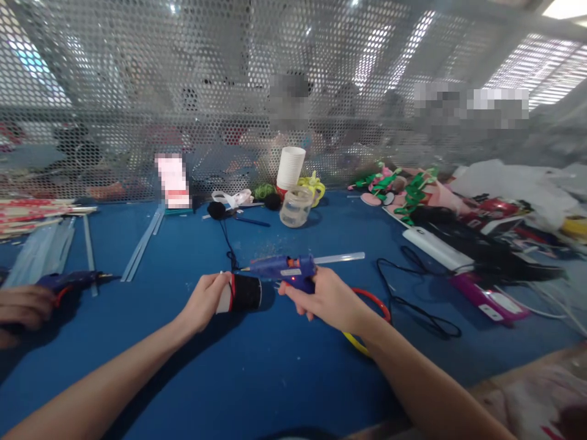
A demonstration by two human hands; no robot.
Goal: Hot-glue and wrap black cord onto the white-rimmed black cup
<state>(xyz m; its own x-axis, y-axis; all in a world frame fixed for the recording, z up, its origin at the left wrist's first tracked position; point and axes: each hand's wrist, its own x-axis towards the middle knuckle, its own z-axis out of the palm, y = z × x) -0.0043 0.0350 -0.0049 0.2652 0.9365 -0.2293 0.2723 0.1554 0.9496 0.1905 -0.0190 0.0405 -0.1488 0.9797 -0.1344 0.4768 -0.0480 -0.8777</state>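
My left hand [207,299] is closed around the white end of a paper cup [246,293] lying on its side, its other part wrapped in black with a red band. A black cord runs from a black yarn ball [216,211] down to the cup. My right hand [323,296] grips a blue hot glue gun [284,266] with a small red light on. The gun's nozzle points left, just above the cup, near the cord. A clear glue stick [342,258] sticks out of the gun's back.
At the left, another person's hand [25,308] holds a second glue gun [68,281]. Behind my hands stand a clear jar [296,206] and stacked white cups [291,166]. A purple power strip [488,297], cables and craft materials lie right. A perforated metal screen [220,122] closes off the back.
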